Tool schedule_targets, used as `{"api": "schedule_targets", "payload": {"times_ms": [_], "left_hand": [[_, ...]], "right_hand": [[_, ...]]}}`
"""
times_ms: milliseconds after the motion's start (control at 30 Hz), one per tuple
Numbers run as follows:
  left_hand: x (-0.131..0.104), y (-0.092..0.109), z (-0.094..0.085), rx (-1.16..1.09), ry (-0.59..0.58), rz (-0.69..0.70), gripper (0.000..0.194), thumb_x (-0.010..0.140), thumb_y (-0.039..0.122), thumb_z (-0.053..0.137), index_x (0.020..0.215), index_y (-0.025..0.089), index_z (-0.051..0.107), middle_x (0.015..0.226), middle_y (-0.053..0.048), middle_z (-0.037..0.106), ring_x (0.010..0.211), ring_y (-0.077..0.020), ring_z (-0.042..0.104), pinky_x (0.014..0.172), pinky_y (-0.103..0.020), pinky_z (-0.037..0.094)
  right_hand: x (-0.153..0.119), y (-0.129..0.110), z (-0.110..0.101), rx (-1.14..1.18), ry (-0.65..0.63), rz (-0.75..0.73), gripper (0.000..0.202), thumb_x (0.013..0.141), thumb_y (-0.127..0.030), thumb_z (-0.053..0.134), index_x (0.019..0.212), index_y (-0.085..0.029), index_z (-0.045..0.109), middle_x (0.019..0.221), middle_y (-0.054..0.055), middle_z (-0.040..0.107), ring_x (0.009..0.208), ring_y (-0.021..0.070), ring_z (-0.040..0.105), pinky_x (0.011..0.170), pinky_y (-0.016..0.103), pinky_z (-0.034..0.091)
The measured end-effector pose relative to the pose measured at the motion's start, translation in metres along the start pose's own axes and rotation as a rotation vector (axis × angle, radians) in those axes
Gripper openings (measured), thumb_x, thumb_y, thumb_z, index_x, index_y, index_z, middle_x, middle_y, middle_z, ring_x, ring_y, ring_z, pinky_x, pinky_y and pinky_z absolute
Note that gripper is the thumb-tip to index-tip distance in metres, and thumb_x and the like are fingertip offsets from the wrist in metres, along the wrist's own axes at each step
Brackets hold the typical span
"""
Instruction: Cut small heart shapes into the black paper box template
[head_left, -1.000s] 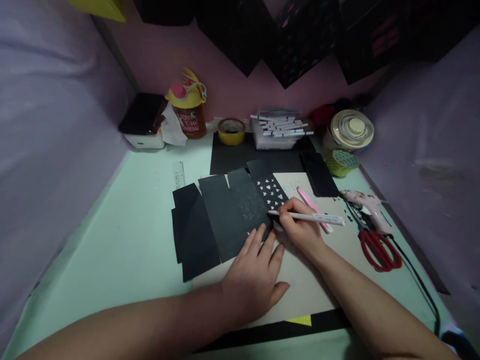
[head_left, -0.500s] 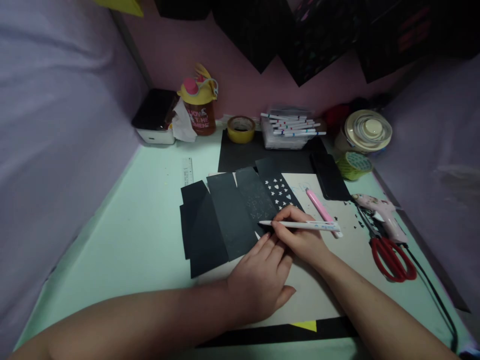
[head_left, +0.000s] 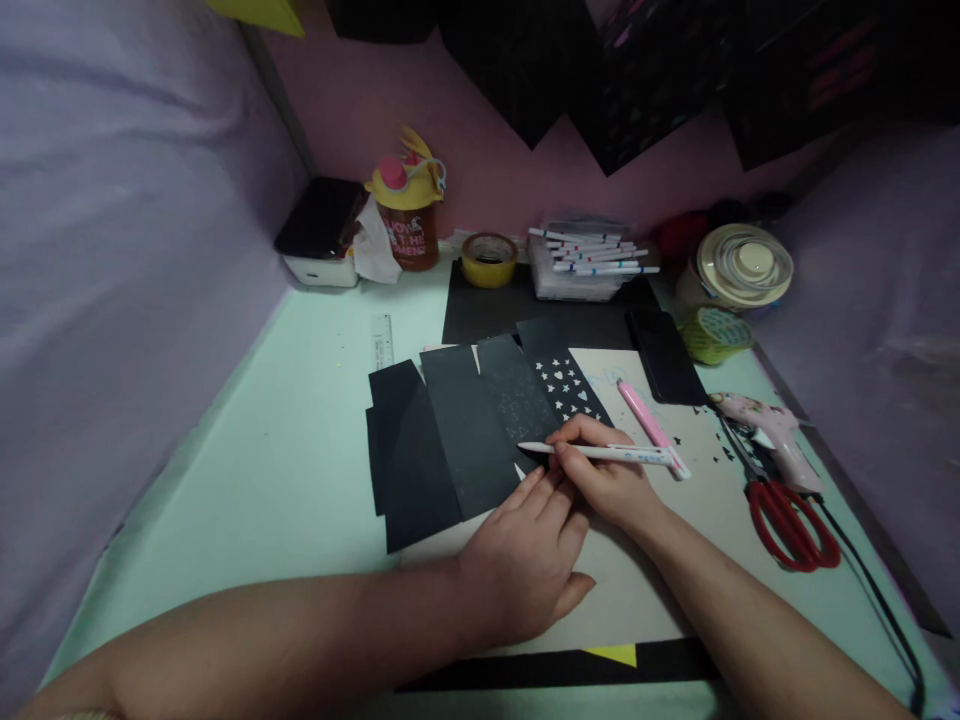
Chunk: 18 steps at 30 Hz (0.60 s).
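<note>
Between the thumb and fingers of my right hand (head_left: 604, 475) is a white pen (head_left: 611, 453). Its tip points left and rests on or just above a black paper strip with faint drawn shapes (head_left: 514, 395). My left hand (head_left: 525, 560) lies flat with fingers extended, its fingertips at the lower edge of that strip, beside my right hand. To the left are more dark strips (head_left: 461, 425), partly overlapping. A black strip with cut-out stars and hearts (head_left: 561, 378) lies just right of the drawn one.
Red-handled scissors (head_left: 791, 525), a glue gun (head_left: 776, 435) and its cable are at the right. A pink pen (head_left: 649, 425) and black phone (head_left: 664, 355) lie nearer. Behind stand tape (head_left: 489, 262), a box of markers (head_left: 585, 265) and a bottle (head_left: 409, 225).
The whole view has shifted slightly, so most things appear a little farther right. The pen tip has moved slightly left relative to the papers; my left hand stays on them.
</note>
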<state>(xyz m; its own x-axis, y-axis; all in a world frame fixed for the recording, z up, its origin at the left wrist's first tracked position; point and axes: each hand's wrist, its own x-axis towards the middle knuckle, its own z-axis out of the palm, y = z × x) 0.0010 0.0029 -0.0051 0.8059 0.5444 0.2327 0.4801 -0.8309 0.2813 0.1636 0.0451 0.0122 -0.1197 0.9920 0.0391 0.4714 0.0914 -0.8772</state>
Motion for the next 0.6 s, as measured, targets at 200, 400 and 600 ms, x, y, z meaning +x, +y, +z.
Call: {"api": "schedule_targets", "payload": {"times_ms": [200, 400, 600], "left_hand": [[0.0002, 0.0002, -0.0003, -0.007, 0.004, -0.003, 0.062, 0.088, 0.049, 0.055, 0.131, 0.005, 0.045, 0.142, -0.023, 0.043, 0.138, -0.0348, 0.034, 0.118, -0.045, 0.02], [0.0002, 0.0002, 0.0007, -0.023, 0.008, -0.002, 0.06, 0.088, 0.048, 0.055, 0.13, 0.006, 0.046, 0.141, -0.023, 0.044, 0.138, -0.0344, 0.034, 0.118, -0.046, 0.021], [-0.0007, 0.0002, 0.0012, -0.018, 0.019, 0.001, 0.059, 0.088, 0.048, 0.055, 0.129, 0.006, 0.048, 0.14, -0.023, 0.045, 0.137, -0.0347, 0.036, 0.117, -0.046, 0.022]], "right_hand": [[0.0009, -0.0015, 0.0003, -0.007, -0.012, -0.001, 0.012, 0.083, -0.024, 0.052, 0.076, -0.019, 0.06, 0.064, -0.001, 0.062, 0.059, 0.014, 0.057, 0.056, 0.025, 0.044], [0.0011, -0.0034, -0.0014, -0.004, -0.013, -0.005, 0.012, 0.08, -0.022, 0.051, 0.072, -0.019, 0.059, 0.061, -0.001, 0.061, 0.058, 0.0137, 0.056, 0.054, 0.024, 0.043], [0.0015, -0.0039, -0.0013, -0.013, -0.022, -0.008, 0.012, 0.079, -0.022, 0.051, 0.069, -0.019, 0.058, 0.061, -0.001, 0.062, 0.058, 0.0139, 0.056, 0.055, 0.025, 0.043]]}}
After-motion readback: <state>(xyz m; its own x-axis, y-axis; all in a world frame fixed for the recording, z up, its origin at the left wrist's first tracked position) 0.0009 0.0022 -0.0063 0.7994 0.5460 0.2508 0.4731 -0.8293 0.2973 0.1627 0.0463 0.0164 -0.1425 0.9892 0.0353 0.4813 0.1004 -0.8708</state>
